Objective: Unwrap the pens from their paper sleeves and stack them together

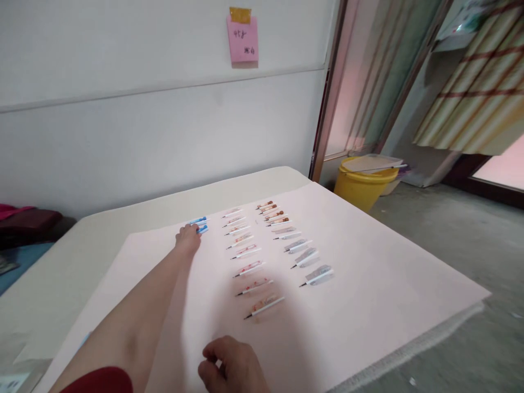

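Observation:
My left hand (188,238) is stretched far forward over the pale pink sheet (352,322). Its fingers are closed at a blue pen (202,229), part of which they cover. Just beyond lies another blue pen (198,220). Low in the view, my right hand (235,363) hovers near the sheet, fingers curled and thumb close to the forefinger, with nothing visible in them. Between the hands and to the right run two columns of pen sets: red-patterned ones (249,268), brown-topped ones (275,215) and greyish ones (321,274), each with a white, dark-tipped refill (268,307).
The sheet covers much of a cream table (110,221) against a white wall panel (164,142). A pink note (243,41) is taped there. On the floor at right stands a yellow bucket (362,188), below a checked curtain (470,103). Dark red and blue items lie at far left.

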`<move>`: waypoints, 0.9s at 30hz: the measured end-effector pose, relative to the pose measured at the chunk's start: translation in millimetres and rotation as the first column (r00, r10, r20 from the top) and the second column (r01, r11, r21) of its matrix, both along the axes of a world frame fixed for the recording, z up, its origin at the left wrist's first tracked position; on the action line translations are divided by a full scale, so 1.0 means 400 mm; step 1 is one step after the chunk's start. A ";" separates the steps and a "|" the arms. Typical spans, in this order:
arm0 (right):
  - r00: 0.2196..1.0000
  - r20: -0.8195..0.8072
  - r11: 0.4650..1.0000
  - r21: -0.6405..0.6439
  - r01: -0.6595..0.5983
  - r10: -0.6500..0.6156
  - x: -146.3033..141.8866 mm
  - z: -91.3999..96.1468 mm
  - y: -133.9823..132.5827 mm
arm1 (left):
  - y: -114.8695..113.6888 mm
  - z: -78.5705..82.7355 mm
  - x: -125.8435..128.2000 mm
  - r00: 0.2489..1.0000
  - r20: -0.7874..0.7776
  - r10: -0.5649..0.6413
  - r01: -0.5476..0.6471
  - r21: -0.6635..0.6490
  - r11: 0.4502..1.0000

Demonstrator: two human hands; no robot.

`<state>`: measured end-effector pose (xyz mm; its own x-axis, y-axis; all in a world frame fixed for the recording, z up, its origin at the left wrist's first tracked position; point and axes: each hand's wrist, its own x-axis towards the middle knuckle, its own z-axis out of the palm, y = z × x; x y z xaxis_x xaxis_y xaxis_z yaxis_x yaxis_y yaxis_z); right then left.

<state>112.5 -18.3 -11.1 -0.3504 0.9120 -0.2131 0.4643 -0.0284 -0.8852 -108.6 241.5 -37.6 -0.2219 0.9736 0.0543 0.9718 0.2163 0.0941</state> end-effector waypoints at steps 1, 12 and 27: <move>1.000 -0.005 1.000 -0.005 0.009 -0.009 0.000 0.003 0.000 | -0.010 0.001 0.000 1.000 0.002 -0.023 0.023 -0.006 1.000; 0.978 -0.197 0.997 0.030 0.076 -0.069 0.068 0.081 0.027 | -0.392 0.001 0.088 0.943 0.080 -0.323 0.325 -0.012 0.946; 0.875 0.476 0.879 0.374 -0.294 0.090 0.071 0.007 0.027 | -0.634 -0.033 0.182 0.862 0.155 -0.482 0.453 0.189 0.871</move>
